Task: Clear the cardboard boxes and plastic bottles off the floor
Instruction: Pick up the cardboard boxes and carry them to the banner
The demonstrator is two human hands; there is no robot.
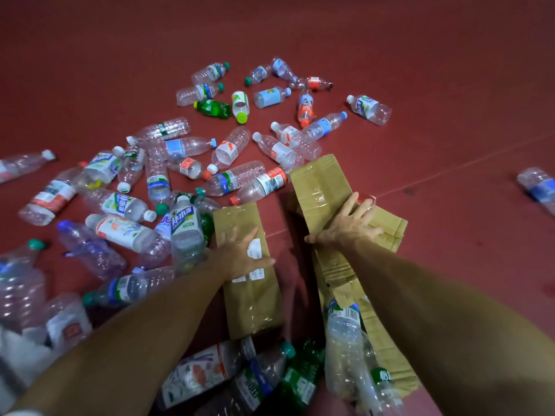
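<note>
Across the left of a dark red floor (420,70), dozens of empty plastic bottles (120,205) lay on their sides, crowded and overlapping, the scatter thinning toward the top middle. Just right of that heap, a flattened, taped left box (255,301) lay on the floor, with bottles touching its left edge and near end. On it rested the left hand (243,256) — palm down, fingers straight and spread, gripping nothing, beside a white label (255,249). Past a strip of bare floor lay the right box (321,181), creased and partly raised at its far end. The right hand (345,223) pressed on it, fingers straight, thumb splayed, clasping nothing. A clear bottle (342,325) lay across that box's near end. Far right, a lone bottle (537,184) lay well apart.
</note>
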